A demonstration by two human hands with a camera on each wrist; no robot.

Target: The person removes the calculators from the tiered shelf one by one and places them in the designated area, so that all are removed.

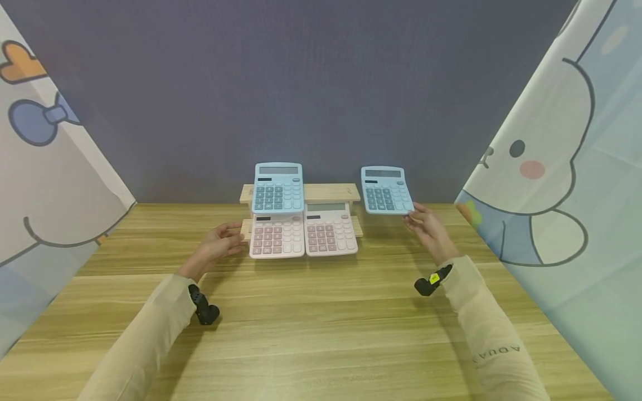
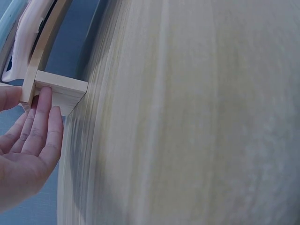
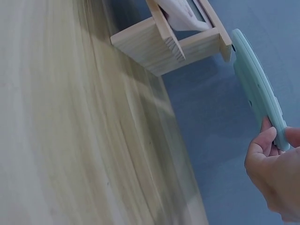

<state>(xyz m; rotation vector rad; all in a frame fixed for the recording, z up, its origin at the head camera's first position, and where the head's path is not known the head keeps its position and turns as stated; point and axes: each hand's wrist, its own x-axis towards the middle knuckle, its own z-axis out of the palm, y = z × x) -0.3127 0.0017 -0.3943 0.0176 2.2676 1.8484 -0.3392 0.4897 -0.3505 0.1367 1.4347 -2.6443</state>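
Observation:
A small two-tier wooden rack [image 1: 331, 192] stands at the back of the table. My left hand [image 1: 219, 243] holds the left end of its lower board, thumb on one side and fingers on the other, as the left wrist view shows. On the upper board leans a blue calculator [image 1: 278, 186]. Below it sit two pink calculators [image 1: 277, 236] side by side, the left one partly hidden by the blue one. To the rack's right, my right hand [image 1: 428, 225] pinches a second blue calculator [image 1: 386, 189] by its lower right corner, raised above the table in the right wrist view.
The wood-grain table [image 1: 321, 334] spreads in front of the rack. A dark grey panel [image 1: 311, 89] rises right behind it. Cartoon-print cloths hang along the left side [image 1: 65, 167] and the right side [image 1: 551, 167].

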